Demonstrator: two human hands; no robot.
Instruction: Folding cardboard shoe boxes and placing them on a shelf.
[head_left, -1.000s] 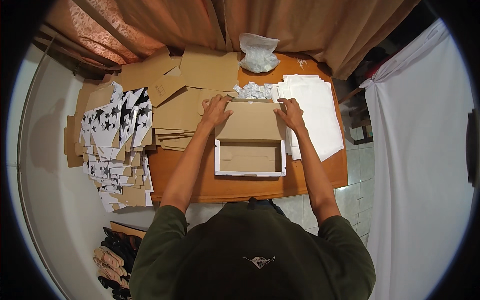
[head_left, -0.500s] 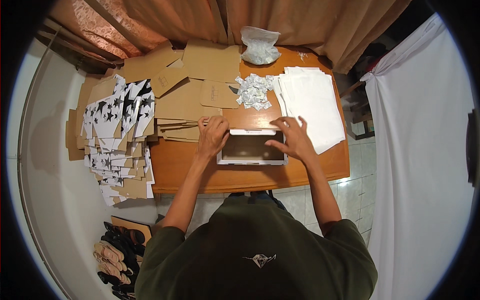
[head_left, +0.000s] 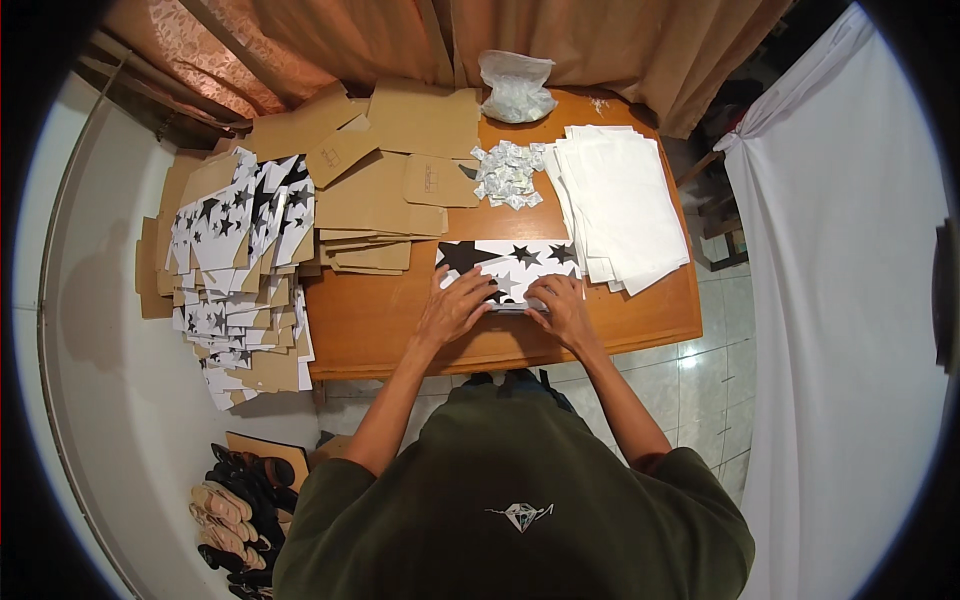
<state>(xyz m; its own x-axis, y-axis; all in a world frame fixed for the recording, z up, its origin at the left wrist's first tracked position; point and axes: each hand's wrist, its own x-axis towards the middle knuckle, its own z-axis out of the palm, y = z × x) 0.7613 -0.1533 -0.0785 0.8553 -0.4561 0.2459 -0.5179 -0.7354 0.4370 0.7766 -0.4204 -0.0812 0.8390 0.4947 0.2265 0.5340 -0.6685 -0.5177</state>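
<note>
Star-printed box (head_left: 510,274), at six o'clock on the table (head_left: 365,325), should handle light and stiff but easily creased; hold it by its end walls. Left hand (head_left: 454,306) at seven, right hand (head_left: 560,310) at five bend fingers over the lid (head_left: 507,251); whether they grip, I can't tell. Half a second ago the lid stood raised; now it's down, stars up. Packets (head_left: 508,173) lie at twelve.

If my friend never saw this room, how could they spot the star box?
Find the brown wooden table. Near its front edge, under the left hand and right hand, lies the white box with stars. Unlike the star-printed cardboard piled at left, it's folded into box shape.
</note>
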